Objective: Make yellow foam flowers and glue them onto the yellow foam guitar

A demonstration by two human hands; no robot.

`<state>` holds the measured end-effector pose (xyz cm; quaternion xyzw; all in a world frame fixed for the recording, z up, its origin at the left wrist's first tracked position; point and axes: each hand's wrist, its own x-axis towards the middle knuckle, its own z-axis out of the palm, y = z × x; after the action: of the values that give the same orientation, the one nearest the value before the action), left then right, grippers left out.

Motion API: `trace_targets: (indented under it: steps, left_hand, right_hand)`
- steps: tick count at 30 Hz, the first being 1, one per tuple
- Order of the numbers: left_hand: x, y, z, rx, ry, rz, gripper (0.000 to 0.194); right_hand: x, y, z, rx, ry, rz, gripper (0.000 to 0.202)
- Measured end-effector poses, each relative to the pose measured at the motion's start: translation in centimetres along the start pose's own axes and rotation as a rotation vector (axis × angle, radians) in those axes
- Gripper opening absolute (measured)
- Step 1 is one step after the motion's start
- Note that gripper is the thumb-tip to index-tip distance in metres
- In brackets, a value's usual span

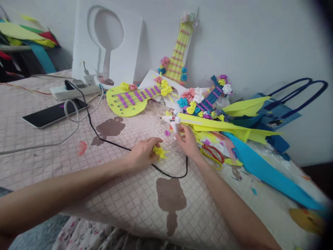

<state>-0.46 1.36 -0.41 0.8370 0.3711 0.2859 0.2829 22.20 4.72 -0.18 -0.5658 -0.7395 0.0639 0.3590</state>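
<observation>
Between the fingers of my left hand (pixel 144 152) is a yellow crepe paper flower (pixel 160 151), held just above the table. My right hand (pixel 188 140) is closed round the handle of a white glue gun (pixel 174 121), whose dark tip points left. The gun's black cord (pixel 169 175) loops below both hands and passes behind my left wrist. Beyond my hands lies a yellow paper guitar (pixel 130 99) with purple stripes and strings. To its right is a blue guitar piece (pixel 210 100) with paper flowers round it.
Red and yellow scissors (pixel 213 154) lie right of my right hand, near yellow strips (pixel 234 128) and a long blue strip (pixel 267 170). A phone (pixel 56 113) and power strip (pixel 78 91) are at left. Another yellow guitar piece (pixel 179 52) leans on the wall.
</observation>
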Motion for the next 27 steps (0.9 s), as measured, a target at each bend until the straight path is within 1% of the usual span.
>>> trace_targets:
  steps: [1, 2, 3, 4, 6, 9, 13, 17, 25, 27]
  left_hand:
    - [0.0, 0.0, 0.0, -0.012, -0.005, -0.007, 0.044]
    - [0.0, 0.0, 0.0, -0.027, -0.008, -0.015, 0.044]
    - [0.0, -0.1, 0.0, -0.043, -0.009, -0.022, 0.044]
    - [0.0, -0.1, 0.0, -0.059, -0.008, -0.027, 0.045]
    - [0.1, -0.1, 0.0, -0.085, -0.006, -0.035, 0.046]
    - [0.1, -0.2, 0.0, -0.104, -0.004, -0.045, 0.046]
    - [0.0, -0.1, -0.1, -0.122, -0.008, -0.056, 0.044]
    - [0.0, 0.0, -0.1, -0.127, -0.002, -0.046, 0.042]
    - [0.0, -0.3, -0.1, -0.149, -0.008, -0.031, 0.043]
    - [0.0, -0.3, -0.1, -0.15, -0.004, -0.032, 0.043]
  right_hand:
    - [-1.0, -0.5, -0.6, 0.006, 0.036, -0.009, 0.035]
    - [-2.1, -1.1, -1.0, 0.018, 0.103, -0.045, 0.032]
    - [-3.1, -1.8, -1.4, 0.027, 0.139, -0.087, 0.028]
    - [-4.1, -2.5, -1.6, 0.042, 0.125, -0.134, 0.025]
    - [-5.7, -3.8, -1.7, 0.076, 0.022, -0.218, 0.024]
    - [-7.1, -4.7, -1.2, 0.1, -0.107, -0.313, 0.025]
    - [-7.4, -4.5, -0.8, 0.056, -0.163, -0.408, 0.028]
    - [-7.3, -4.2, -0.9, 0.004, -0.206, -0.451, 0.031]
    - [-7.2, -4.7, -0.9, 0.019, -0.219, -0.44, 0.028]
    - [-7.2, -4.6, -1.2, 0.053, -0.19, -0.422, 0.027]
